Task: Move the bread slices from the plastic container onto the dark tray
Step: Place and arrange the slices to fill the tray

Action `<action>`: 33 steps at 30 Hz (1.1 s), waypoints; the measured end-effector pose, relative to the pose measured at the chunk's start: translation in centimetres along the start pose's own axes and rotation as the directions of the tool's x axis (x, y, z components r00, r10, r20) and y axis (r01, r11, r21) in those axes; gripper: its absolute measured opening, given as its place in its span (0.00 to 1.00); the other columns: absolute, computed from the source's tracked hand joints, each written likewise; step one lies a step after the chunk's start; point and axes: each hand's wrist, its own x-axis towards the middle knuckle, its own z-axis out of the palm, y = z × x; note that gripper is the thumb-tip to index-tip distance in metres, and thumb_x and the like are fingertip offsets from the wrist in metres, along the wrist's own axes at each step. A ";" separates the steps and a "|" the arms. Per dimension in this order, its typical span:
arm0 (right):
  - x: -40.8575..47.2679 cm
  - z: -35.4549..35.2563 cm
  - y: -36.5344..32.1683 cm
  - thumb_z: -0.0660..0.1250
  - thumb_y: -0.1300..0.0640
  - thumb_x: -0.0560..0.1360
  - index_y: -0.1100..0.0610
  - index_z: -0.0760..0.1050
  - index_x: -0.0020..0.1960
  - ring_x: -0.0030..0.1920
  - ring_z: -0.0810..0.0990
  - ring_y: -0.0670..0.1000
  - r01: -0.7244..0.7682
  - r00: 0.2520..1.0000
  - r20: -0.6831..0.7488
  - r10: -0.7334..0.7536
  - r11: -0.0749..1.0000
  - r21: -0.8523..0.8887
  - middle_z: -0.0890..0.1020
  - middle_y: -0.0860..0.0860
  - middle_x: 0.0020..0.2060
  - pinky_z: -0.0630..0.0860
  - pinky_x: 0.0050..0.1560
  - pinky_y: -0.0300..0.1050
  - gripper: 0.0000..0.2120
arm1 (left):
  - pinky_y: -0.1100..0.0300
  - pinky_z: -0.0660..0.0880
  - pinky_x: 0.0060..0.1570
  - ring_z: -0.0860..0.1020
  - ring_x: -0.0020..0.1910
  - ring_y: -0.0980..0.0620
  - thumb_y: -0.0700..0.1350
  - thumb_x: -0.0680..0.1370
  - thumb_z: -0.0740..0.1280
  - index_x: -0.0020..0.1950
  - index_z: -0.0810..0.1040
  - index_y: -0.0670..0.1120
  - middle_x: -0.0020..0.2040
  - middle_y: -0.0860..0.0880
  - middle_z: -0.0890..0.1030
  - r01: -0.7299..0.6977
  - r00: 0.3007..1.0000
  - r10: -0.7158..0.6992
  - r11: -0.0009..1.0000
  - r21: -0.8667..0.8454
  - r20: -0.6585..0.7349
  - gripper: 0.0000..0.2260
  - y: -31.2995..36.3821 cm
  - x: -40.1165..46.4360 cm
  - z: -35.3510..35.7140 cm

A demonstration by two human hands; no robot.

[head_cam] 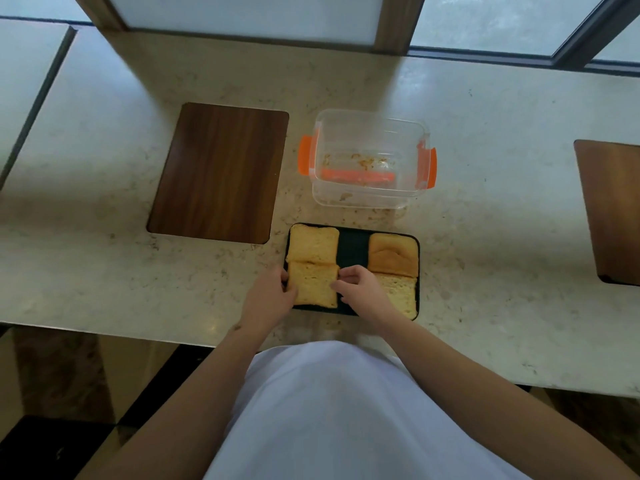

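Dark tray [353, 242] holds four bread slices; left hand [273, 294] and right hand [360, 287] pinch the near-left slice [313, 284] by its edges.

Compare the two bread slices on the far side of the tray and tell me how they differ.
The far left slice is pale yellow with a flat crumb face; the far right slice is darker, orange-brown, with a creased, dented surface. The far left slice sits at the tray's left edge, the far right slice at its right edge, with a bare strip of tray between them. Both are roughly square, lie flat, and touch the nearer slice on their own side.
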 end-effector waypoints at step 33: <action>3.5 -0.3 -2.4 0.70 0.51 0.75 0.53 0.67 0.75 0.45 0.79 0.45 -0.065 0.997 0.026 0.072 0.975 -0.213 0.78 0.43 0.46 0.83 0.52 0.50 0.30 | 0.44 0.74 0.54 0.75 0.54 0.41 0.45 0.77 0.64 0.60 0.80 0.41 0.49 0.42 0.76 -0.021 0.999 0.020 1.000 0.017 0.043 0.15 3.0 3.5 -2.6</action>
